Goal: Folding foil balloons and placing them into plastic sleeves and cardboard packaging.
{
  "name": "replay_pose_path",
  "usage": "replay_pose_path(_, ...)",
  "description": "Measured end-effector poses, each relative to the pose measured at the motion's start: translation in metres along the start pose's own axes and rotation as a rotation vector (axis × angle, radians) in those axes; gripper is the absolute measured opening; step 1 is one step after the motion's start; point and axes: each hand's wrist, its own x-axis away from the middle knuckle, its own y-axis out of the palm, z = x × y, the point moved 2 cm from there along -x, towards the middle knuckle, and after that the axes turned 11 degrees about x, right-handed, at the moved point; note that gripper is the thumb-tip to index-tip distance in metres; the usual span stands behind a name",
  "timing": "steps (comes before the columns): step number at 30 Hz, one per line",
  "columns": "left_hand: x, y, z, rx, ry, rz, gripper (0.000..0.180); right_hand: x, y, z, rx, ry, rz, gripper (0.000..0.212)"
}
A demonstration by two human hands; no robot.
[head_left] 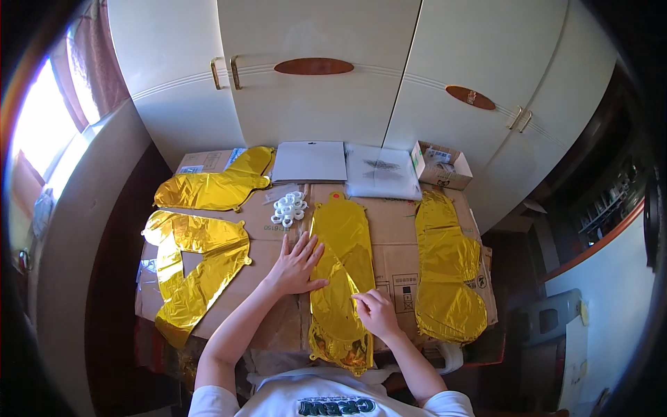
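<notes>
Watching the head view, I'm seeing the middle gold foil piece (340,254) reaching the near edge of the cardboard surface (396,240). The left hand (295,270) is resting splayed on its left side; the right hand (377,313) is curling at its right, whether pinching I can't tell.

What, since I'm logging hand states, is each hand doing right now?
Left hand: open, fingers spread, thumb over the middle gold foil piece.
Right hand: fingers curled at that piece; whether it grips the foil cannot be told.
</notes>
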Motion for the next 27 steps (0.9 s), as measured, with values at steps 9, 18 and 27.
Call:
replay_pose_path(9, -0.003, 0.005, 0.002, 0.006, 0.010, 0.021, 0.097, -0.004, -0.008, -0.001, 0.228, -0.120, -0.012, 0.014)
replay_pose_path(18, -0.009, 0.008, 0.011, 0.006, -0.021, 0.041, 0.099, -0.005, -0.019, 0.009, 0.303, -0.123, 0.004, 0.015)
replay_pose_path(27, -0.008, 0.009, 0.010, -0.004, -0.027, 0.046, 0.098, -0.023, 0.000, -0.036, 0.146, -0.497, -0.235, 0.033)
